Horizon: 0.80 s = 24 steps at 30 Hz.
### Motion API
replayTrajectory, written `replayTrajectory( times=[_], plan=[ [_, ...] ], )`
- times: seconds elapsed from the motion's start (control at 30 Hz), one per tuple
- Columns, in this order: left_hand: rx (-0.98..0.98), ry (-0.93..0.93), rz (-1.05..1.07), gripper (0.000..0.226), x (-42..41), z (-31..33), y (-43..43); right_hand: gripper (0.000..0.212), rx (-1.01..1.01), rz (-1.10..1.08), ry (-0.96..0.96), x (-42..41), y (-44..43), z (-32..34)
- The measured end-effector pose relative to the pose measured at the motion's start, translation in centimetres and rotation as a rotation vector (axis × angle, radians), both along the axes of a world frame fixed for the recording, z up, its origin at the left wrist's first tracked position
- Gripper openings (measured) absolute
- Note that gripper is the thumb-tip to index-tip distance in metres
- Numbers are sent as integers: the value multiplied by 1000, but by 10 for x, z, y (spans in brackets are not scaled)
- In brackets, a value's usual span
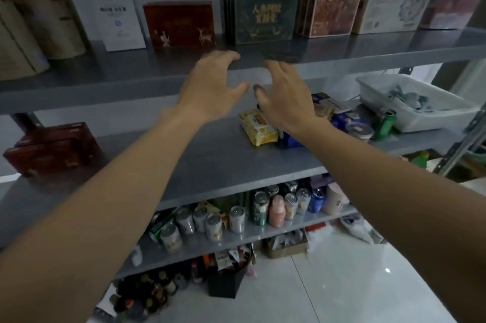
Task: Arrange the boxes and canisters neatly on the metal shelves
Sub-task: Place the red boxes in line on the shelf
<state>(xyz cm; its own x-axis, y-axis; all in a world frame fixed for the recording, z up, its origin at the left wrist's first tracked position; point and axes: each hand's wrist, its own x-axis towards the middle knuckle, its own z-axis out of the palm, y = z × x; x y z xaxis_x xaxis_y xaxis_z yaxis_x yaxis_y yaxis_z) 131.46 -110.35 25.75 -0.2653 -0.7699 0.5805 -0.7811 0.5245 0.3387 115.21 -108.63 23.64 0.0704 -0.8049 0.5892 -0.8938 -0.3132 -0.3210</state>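
- We judge the step in hand to be a reach toward the top shelf (131, 78). Both arms stretch up to the middle of the frame, aimed at the dark green box (264, 17) standing upright at the shelf's back.
- The left hand (210, 85) has its grip spread, fingers arched, holding nothing. The right hand (284, 93) is likewise spread and empty. The palms face each other near the shelf's front edge.
- The next move, we think, calls for both hands to go further in and close on the green box's two sides. They should not knock the red box (180, 24) to its left or the orange-brown box (332, 6) to its right, both near it.
- Other task things: tan canisters (50, 22) lean at the upper left, and cans (236, 217) crowd the lower shelf at centre.
- Writing: "NFC" reads on the orange-brown box. The green box bears gold characters, too blurred for us to read. The print on the white card (119, 18) is too small.
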Motion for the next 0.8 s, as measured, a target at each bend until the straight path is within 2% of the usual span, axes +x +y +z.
replayTrajectory(
  times=[0.1, 0.27, 0.47, 0.67, 0.8],
  plan=[
    [77, -3, 6, 56, -12, -31, 15, 50, 58, -10, -31, -19, 16, -28],
    [235, 1, 18, 55, -16, -83, 29, 42, 173, -61, 23, -33, 34, -76],
    [437, 107, -19, 55, -2, -169, 44, 41, 321, -81, -18, -18, 46, -143],
    [471, 68, -15, 43, 26, -284, 51, 37, 368, -64, -76, 15, 52, -248],
    [491, 10, 33, 50, 48, -363, 44, 45, 447, -54, -35, 30, 44, -322]
  ],
)
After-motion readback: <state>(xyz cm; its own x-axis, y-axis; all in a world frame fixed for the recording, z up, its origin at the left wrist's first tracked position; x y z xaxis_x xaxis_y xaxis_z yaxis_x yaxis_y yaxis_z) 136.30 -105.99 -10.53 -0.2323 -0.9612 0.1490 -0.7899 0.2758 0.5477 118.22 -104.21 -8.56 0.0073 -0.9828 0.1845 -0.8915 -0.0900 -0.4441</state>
